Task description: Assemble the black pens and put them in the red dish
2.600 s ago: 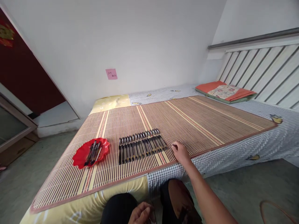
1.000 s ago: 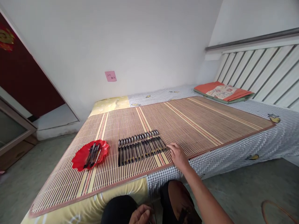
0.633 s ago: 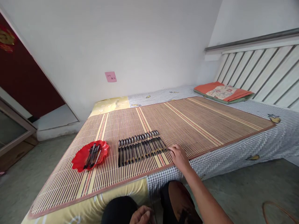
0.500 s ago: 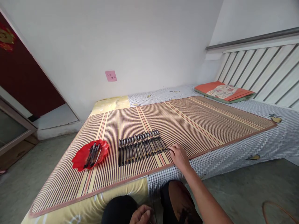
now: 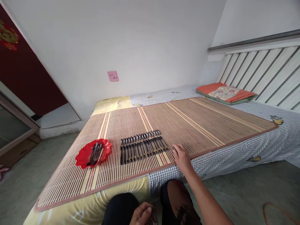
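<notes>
A row of several dark pens (image 5: 142, 147) lies side by side on a striped bamboo mat (image 5: 187, 122) that covers a bed. At the left, a red plate (image 5: 82, 156) holds a few more pens (image 5: 95, 152). My right hand (image 5: 182, 158) rests flat on the mat near its front edge. It is just right of the last pen in the row, with its fingers stretched toward the row and nothing in them. My left hand (image 5: 142, 214) lies low between my knees with the fingers curled; what they hold, if anything, is hidden.
A folded orange and patterned cloth (image 5: 226, 92) lies at the far right of the bed, by a slatted headboard (image 5: 264, 75). A pink note (image 5: 112, 76) sticks to the white wall. Bare floor lies left and right of the bed, and a dark red door (image 5: 21, 75) stands at the left.
My right hand reached a little left to the end of the pen row, then eased slightly back to the right. The pens and plate have not moved.
</notes>
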Motion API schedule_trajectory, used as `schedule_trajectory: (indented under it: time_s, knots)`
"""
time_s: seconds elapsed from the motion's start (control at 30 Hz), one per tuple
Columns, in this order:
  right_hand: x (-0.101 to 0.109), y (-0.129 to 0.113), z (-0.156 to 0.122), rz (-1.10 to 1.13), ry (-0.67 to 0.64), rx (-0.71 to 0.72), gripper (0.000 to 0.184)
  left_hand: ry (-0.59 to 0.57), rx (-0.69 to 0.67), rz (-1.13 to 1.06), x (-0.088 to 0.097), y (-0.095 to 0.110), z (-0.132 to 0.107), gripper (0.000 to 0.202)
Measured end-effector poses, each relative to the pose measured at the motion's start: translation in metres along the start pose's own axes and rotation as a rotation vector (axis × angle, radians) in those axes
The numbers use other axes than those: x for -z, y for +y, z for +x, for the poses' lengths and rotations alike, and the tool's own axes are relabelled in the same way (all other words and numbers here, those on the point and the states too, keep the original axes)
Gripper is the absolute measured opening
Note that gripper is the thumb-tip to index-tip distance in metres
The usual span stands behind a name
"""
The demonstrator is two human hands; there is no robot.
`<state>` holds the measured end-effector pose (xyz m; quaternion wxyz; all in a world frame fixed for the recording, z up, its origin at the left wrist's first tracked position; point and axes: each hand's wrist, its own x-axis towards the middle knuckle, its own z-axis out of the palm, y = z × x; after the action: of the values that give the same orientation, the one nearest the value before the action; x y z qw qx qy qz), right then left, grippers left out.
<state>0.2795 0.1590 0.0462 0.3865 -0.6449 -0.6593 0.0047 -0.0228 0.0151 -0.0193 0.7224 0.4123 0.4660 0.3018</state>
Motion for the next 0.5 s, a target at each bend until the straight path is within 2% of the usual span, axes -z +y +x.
schedule_trajectory:
  time_s: [0.1,0.27,0.37,0.5]
  knots:
    - [0.006,-0.006,-0.02,0.124,0.049,0.02,0.034,0.001,0.025,-0.009,-0.002,0.002,0.0,0.074]
    - [0.013,-0.032,-0.067,0.317,-0.026,0.008,0.03,0.059,-0.017,0.001,-0.012,0.007,-0.004,0.072]
    - [0.015,-0.058,-0.09,0.383,-0.132,-0.002,0.031,0.101,-0.066,-0.011,-0.017,0.009,-0.008,0.066]
    - [0.007,-0.088,-0.115,0.383,-0.352,0.05,0.028,0.187,-0.141,-0.004,-0.025,0.017,-0.018,0.066]
